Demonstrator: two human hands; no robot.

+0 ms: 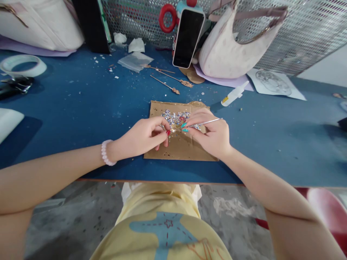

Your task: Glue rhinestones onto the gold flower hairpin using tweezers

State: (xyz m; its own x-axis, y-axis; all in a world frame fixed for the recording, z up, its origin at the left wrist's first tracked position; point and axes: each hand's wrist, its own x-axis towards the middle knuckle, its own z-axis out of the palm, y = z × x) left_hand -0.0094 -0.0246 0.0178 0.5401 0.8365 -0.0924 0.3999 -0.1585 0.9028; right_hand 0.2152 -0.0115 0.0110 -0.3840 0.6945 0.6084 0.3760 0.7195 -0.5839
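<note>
My left hand [152,134] is closed in a pinch on a small gold ornament [174,129] that carries a clear gem. Slim silver tweezers [205,123] lie between the fingers of my right hand [213,130], their tip close to the ornament. Both hands hover over a piece of brown cardboard [187,153], a little apart from each other. Behind the fingers, a pile of sparkling rhinestones [170,116] is spread on the cardboard, partly covered by my hands. The fingers hide the exact contact of the tweezer tip.
Gold hairpins [173,89] lie behind the cardboard, near a small plastic bag [135,61]. A glue bottle [234,94] rests at the right. Farther back a phone [189,38] leans upright beside a pale handbag [227,54]. Tape [40,66] is at the left.
</note>
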